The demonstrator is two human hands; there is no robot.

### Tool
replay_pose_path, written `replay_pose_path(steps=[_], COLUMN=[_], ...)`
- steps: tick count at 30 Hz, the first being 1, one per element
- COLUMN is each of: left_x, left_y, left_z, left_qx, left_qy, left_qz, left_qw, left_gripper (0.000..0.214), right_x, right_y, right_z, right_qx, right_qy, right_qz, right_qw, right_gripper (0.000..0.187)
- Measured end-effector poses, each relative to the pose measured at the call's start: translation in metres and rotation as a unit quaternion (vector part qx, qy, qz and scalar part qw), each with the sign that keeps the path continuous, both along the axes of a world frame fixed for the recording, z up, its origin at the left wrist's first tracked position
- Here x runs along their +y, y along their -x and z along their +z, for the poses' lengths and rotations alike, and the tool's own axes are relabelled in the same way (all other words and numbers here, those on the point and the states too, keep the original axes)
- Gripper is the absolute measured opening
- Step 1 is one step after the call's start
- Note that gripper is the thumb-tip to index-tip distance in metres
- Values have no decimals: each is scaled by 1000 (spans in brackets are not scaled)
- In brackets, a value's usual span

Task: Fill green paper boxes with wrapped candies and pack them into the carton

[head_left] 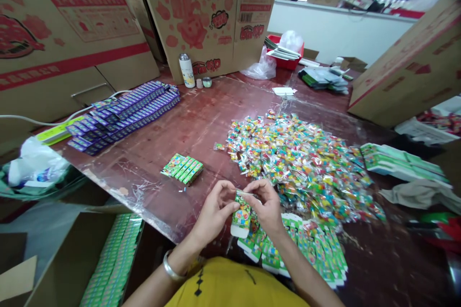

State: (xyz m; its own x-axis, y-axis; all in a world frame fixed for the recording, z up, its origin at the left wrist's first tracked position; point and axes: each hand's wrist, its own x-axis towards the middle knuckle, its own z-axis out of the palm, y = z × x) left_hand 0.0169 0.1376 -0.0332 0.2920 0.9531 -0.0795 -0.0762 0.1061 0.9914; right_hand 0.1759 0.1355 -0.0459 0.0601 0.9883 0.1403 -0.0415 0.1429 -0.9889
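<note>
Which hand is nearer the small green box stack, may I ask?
Left. The left hand is just right of the green box stack; the right hand is farther right.

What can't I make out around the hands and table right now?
All in the head view:
Green box: upper end partly hidden by the left hand and right hand.
Fanned cartons: partly covered by the right forearm.
Cardboard box, lower left: cut off by the bottom edge.
Candy packets: any print too small to read.
</note>
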Motion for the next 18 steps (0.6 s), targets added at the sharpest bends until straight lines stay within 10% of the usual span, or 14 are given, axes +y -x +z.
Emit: replay_pose_path(steps=[12,18], left_x=[-4,-2], left_y=[7,9], left_z=[-1,-3], left_qx=[37,26], left_qy=[-5,-7], left_qz=[-48,-60], left_qw=[998,998], left_gripper=[34,43], right_x=[9,5], right_y=[-15,-13], right_z=[1,5], right_qx=[-18,-117], right_qy=[132,57], right_qz=[60,34], right_qw=[989,991], right_gripper=[23,27])
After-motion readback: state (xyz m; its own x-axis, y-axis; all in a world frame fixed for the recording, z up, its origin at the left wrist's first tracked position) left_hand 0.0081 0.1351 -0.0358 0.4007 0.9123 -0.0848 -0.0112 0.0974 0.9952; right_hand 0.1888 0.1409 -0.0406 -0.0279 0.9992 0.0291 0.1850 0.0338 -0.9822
